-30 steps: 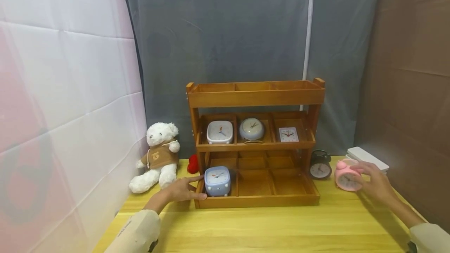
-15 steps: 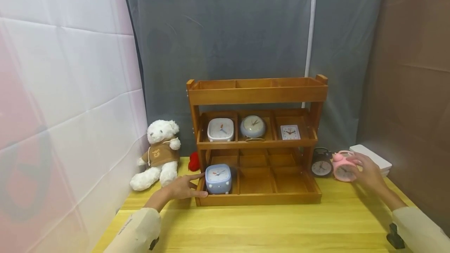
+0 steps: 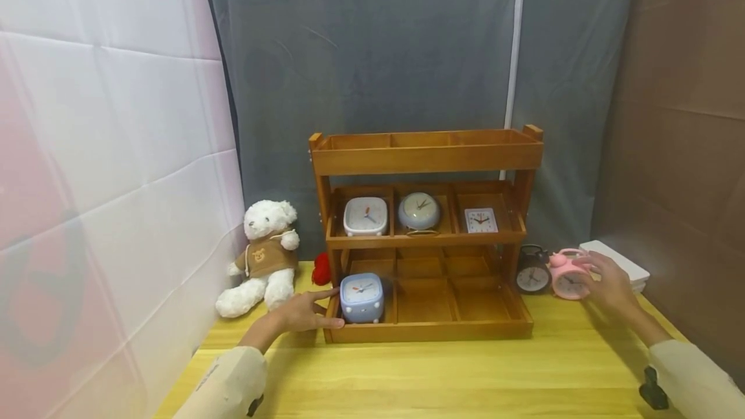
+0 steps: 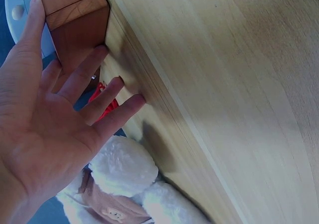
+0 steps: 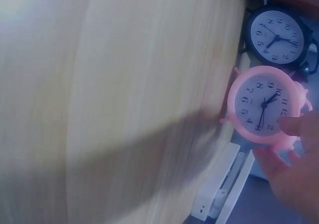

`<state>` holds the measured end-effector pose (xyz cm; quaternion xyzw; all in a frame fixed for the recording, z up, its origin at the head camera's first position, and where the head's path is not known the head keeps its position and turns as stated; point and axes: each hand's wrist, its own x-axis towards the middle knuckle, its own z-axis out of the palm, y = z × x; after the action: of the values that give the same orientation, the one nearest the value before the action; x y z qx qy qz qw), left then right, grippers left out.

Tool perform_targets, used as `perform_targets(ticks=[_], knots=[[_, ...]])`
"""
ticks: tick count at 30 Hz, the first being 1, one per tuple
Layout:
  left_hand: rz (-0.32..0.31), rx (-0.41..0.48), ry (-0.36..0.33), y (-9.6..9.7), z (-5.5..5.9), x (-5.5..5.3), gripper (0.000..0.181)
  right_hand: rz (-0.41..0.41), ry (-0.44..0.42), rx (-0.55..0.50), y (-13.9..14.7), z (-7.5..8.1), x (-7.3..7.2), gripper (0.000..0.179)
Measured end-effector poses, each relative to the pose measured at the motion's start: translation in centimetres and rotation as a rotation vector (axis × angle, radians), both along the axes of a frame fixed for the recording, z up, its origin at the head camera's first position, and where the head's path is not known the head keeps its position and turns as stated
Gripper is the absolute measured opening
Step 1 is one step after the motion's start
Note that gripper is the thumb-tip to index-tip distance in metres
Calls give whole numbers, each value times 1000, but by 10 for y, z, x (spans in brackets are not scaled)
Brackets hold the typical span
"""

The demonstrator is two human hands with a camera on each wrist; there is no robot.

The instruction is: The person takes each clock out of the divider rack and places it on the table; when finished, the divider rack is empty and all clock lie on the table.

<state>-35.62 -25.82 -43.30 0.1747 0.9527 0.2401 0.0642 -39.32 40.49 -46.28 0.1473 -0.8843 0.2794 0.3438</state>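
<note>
My right hand point(image 3: 608, 283) pinches a pink twin-bell alarm clock point(image 3: 566, 284) by its upper right side. In the right wrist view, the thumb lies over the edge of the clock's face, and fingers are at its side. The clock stands upright on the table, close beside a black alarm clock point(image 5: 277, 36). My left hand point(image 3: 299, 312) has its fingers spread at the left end of a wooden shelf's point(image 3: 427, 332) bottom tier. Its thumb reaches the front rim, near a blue square alarm clock point(image 3: 362, 299) in the left compartment.
On the middle tier sit a white clock point(image 3: 365, 216), a round grey-blue clock point(image 3: 419, 211) and a small square clock point(image 3: 480, 220). A white teddy bear point(image 3: 264, 257) and a red object point(image 3: 321, 269) are at the left. White flat boxes point(image 3: 617, 260) lie behind my right hand.
My right hand has moved the pink alarm clock left and slightly back, up beside the black one; over the last half second it has barely moved. My left hand has stayed at the shelf.
</note>
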Motion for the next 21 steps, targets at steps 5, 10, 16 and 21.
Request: perform_targets(ticks=[5, 10, 16, 21], knots=[[4, 43, -15, 1, -1, 1, 90, 10, 94, 37, 5, 4, 2, 28], [5, 44, -16, 1, 2, 3, 88, 52, 123, 29, 6, 12, 5, 30], [-5, 43, -16, 2, 5, 8, 87, 76, 145, 63, -4, 20, 17, 36], [1, 46, -11, 2, 3, 6, 87, 131, 158, 30, -21, 27, 27, 38]])
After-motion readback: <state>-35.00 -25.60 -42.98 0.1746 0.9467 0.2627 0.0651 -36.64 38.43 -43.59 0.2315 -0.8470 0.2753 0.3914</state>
